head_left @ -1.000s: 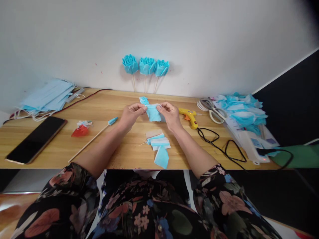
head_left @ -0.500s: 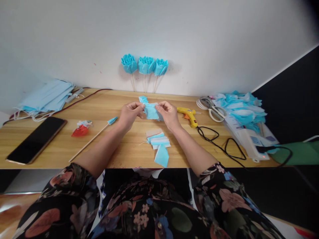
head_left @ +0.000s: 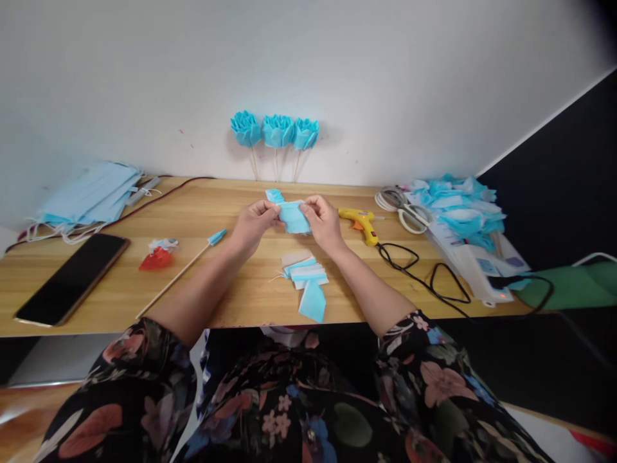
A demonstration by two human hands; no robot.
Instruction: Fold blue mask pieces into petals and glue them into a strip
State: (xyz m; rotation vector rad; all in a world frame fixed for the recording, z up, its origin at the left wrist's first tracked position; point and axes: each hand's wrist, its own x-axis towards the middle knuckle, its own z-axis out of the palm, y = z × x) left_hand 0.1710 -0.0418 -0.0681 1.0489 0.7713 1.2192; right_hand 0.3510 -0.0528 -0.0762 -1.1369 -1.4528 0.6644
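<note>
Between both hands, above the middle of the table, a small piece of blue mask fabric (head_left: 294,217) is stretched out. My left hand (head_left: 255,224) pinches its left edge and my right hand (head_left: 322,223) pinches its right edge. Just behind the fabric lies another small blue piece (head_left: 274,195). Nearer my body are several cut blue and white mask pieces (head_left: 306,271), with a pointed blue piece (head_left: 313,300) at their front. A thin wooden stick (head_left: 178,275) with a blue fabric tip (head_left: 217,236) rests beside my left forearm.
Three blue fabric flowers (head_left: 278,132) on sticks lean on the wall. Face masks (head_left: 91,193), a phone (head_left: 72,278) and a red packet (head_left: 157,258) lie left. Rightward are a yellow glue gun (head_left: 362,222) with its cord, scissors (head_left: 414,217), fabric scraps (head_left: 463,209) and a power strip (head_left: 482,276).
The fabric between my hands now looks flatter and wider. Both hands stay in nearly the same place, and the camera view has shifted slightly.
</note>
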